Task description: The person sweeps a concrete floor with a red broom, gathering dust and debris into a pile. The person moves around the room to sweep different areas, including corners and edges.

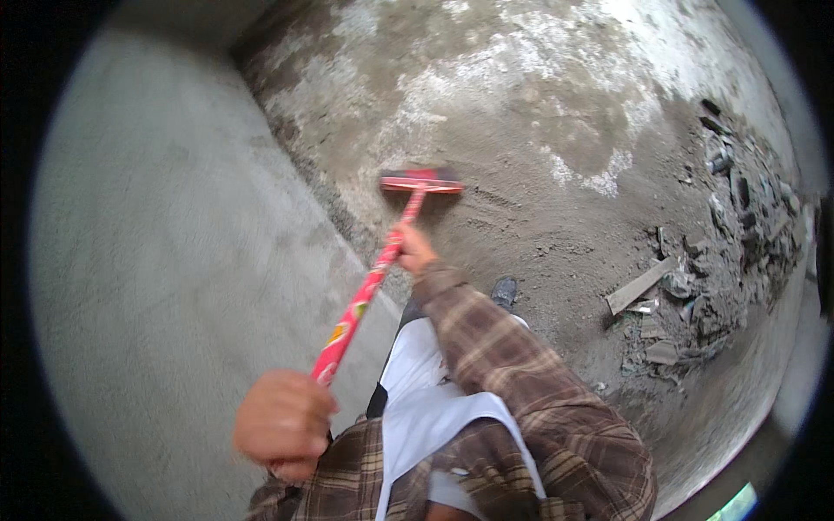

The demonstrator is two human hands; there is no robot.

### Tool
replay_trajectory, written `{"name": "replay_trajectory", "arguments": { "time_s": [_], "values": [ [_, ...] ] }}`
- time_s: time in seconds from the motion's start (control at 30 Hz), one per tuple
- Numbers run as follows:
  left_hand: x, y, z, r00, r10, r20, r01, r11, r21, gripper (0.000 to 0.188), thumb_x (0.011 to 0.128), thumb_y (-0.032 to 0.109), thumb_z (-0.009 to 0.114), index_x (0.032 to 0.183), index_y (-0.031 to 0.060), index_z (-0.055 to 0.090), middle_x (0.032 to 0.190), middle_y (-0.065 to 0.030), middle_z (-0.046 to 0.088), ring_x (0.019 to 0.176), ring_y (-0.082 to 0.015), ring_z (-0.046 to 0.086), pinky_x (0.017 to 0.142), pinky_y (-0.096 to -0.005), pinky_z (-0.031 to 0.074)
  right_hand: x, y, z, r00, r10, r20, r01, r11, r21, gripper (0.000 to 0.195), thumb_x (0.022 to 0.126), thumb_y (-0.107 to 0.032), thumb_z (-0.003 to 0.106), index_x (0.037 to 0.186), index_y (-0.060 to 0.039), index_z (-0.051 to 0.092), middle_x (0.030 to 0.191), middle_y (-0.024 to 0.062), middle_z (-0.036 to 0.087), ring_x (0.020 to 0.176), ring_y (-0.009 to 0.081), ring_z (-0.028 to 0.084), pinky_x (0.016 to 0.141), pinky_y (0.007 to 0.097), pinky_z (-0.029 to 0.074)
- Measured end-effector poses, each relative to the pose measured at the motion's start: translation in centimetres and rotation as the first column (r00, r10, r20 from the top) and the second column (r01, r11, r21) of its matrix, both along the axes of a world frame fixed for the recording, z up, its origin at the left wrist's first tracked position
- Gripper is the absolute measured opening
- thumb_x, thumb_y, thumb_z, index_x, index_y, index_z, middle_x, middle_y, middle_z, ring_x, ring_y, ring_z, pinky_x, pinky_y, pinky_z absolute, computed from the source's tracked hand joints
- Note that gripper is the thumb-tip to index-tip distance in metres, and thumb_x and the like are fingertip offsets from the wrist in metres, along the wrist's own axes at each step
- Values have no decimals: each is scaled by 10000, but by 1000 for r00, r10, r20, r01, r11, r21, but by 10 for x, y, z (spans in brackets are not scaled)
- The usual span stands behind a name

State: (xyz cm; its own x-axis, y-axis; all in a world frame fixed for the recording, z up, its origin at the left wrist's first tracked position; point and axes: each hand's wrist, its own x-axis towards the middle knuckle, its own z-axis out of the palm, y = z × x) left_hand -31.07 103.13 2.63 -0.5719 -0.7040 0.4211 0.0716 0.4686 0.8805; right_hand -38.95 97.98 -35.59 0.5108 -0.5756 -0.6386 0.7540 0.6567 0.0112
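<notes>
A broom with a red patterned handle [358, 303] runs slantwise in front of me. My left hand [285, 420] is closed around the upper end of the handle, near my body. Farther down, my right hand [412, 249] grips the same handle a little above the head. The red and dark broom head [422, 180] rests on or just over the dusty concrete floor [521, 202]; its bristles are blurred. Fine grit and faint sweep marks lie to the right of the head.
A grey plastered wall [163, 215] rises close on the left. Dirt lines its foot. At the right lies a rubble heap [730, 273] with broken pieces and a flat strip [642, 284]. My dark shoe [504, 292] stands on the floor between wall and heap.
</notes>
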Motion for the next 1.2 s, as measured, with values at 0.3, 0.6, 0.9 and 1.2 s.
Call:
{"name": "replay_trajectory", "arguments": {
  "time_s": [0.3, 0.6, 0.9, 1.2],
  "values": [
    [-101, 20, -32, 921, 243, -305, -159, 948, 275, 89, 753, 75, 448, 702, 19, 496, 493, -73, 481, 439, -185, 500, 532, -380, 486, -230, 77, -6, 890, -234, -391, 297, 949, 109, 124, 751, -44, 479, 696, -112, 392, 556, -21, 407, 479, 93, 414, 457, 230, 383],
    [-66, 71, -119, 778, 582, -237, -245, 627, 739, 73, 772, 61, 398, 798, 41, 463, 512, -34, 439, 521, -182, 510, 731, -443, 440, -343, 147, 22, 536, -205, -819, 513, 849, 124, 90, 724, -35, 470, 673, -81, 411, 553, 15, 421, 450, 124, 455, 384, 266, 393],
    [30, 90, 32, 793, 508, -336, -538, 843, 4, 102, 775, 136, 510, 769, 64, 437, 434, 6, 415, 346, -103, 370, 415, -254, 340, -104, 60, 88, 960, -25, -280, 29, 1000, 12, 114, 792, -113, 503, 696, -80, 451, 607, 27, 444, 547, 146, 459, 515, 306, 430],
    [27, 72, 14, 806, 570, -160, -573, 819, 30, 76, 752, 102, 505, 745, 64, 439, 426, -4, 417, 351, -123, 409, 458, -290, 405, 19, 77, 8, 981, 174, -91, -156, 973, 172, 90, 754, -106, 500, 693, -88, 437, 609, 25, 435, 530, 141, 447, 474, 292, 397]
  ]
}}
